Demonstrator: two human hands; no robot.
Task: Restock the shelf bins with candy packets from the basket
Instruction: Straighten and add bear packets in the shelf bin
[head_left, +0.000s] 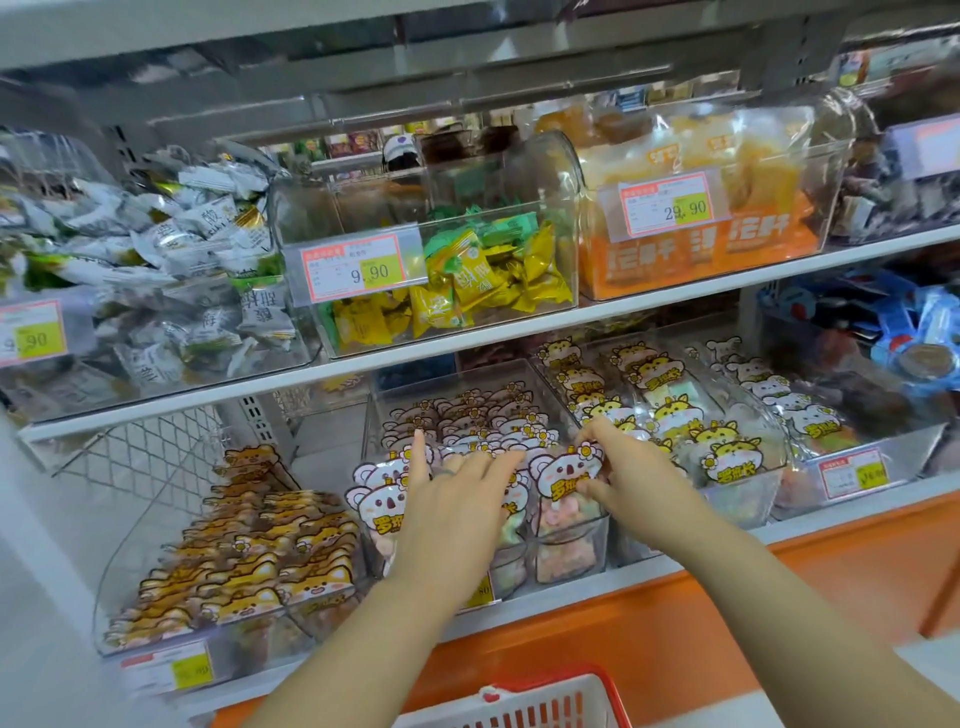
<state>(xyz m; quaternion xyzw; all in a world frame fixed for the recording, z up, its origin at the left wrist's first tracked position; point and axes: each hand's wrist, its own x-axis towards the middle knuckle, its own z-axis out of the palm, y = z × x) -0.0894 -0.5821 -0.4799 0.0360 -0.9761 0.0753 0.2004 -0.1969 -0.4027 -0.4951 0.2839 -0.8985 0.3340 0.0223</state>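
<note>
- The shelving (519, 331) fills the view: grey metal above, two white boards running slightly uphill to the right, and an orange base (753, 613) under the lower board.
- Behind the lower left stands a white wire mesh panel (156, 452).
- The upper board carries clear bins: white-wrapped sweets (182, 244) heaped at left, yellow and green sweets (467, 291) in the middle behind a 9.90 tag (358, 267), and orange packs (727, 244) at right behind a 29.90 tag.
- The lower board carries more clear bins: brown dog packets (249, 566) in rows at left, the middle bin (582, 540) with koala packets (384, 499) standing upright in rows, and yellow hamster packets (675, 415) just beside it at right.
- The basket (550, 696), with a red rim and white mesh, sits at the bottom edge below the shelf; its contents are out of view.
- The left hand (457, 499) lies over the middle bin, its fingers straight and spread, resting on the packet tops and gripping nothing; one finger wears a ring.
- The right hand (623, 467) pinches one koala packet (563, 475) at the bin's front right corner, fingers curled over its top edge, thumb on its face.
</note>
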